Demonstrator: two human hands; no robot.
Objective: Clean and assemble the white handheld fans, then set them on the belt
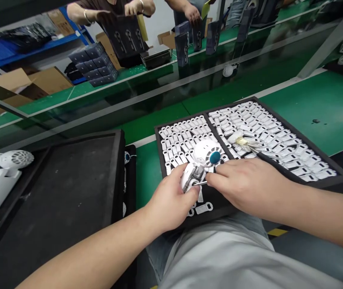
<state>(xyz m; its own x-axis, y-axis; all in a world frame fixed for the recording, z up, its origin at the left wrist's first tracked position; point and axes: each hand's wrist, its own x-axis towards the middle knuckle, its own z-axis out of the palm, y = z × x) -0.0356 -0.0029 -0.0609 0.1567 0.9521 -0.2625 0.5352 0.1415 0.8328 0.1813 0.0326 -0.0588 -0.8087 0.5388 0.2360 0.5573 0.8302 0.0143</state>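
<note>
My left hand is closed around the handle of a small white handheld fan with a round slotted head and a blue centre. Its handle shows an open side with inner parts. Close against it, my right hand pinches a thin whitish piece at that opening; its exact kind cannot be made out. Beneath both hands lies a black two-part tray with many small white cover plates in rows. A few loose plates lie near its front edge.
A pale-tipped, yellow-wrapped tool lies across the tray's right part. At left is a black tray beside white fans. Across the green bench, two people handle dark boxes; stacked boxes stand there.
</note>
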